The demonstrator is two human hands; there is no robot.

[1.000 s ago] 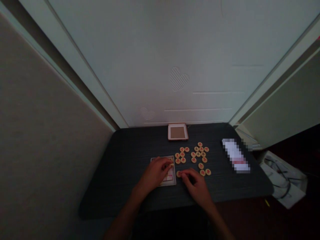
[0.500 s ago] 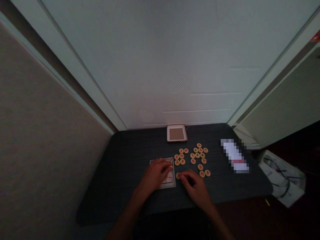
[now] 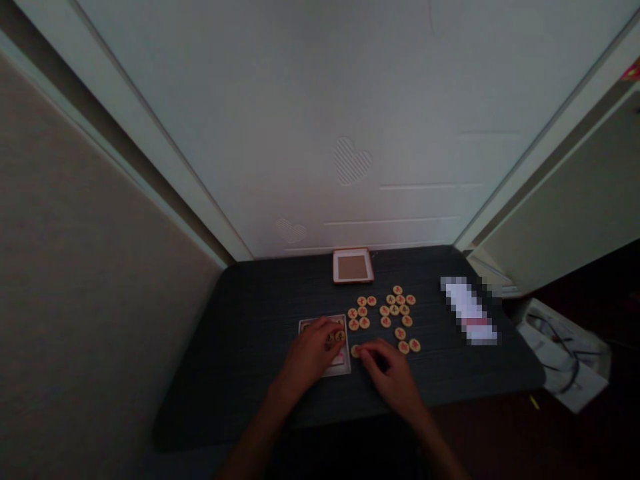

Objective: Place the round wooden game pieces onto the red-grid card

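My left hand (image 3: pixel 309 353) lies over a small square box (image 3: pixel 342 363) on the dark table (image 3: pixel 240 347), its curled fingertips among round wooden game discs set in the box. My right hand (image 3: pixel 391 377) rests just right of the box, fingertips pinched at one disc (image 3: pixel 355 351) on the table. Several more tan discs with red marks (image 3: pixel 395 310) lie scattered beyond both hands.
A square lid or tray (image 3: pixel 353 267) with a brown inside stands at the table's far edge against the pale wall. A blurred white object (image 3: pixel 469 310) lies at the right. A crumpled bag (image 3: pixel 565 363) sits on the floor beyond the table's right edge.
My left fingers have shifted slightly over the box, showing discs near their tips. My right hand stays at the disc beside the box. The view has shifted a little.
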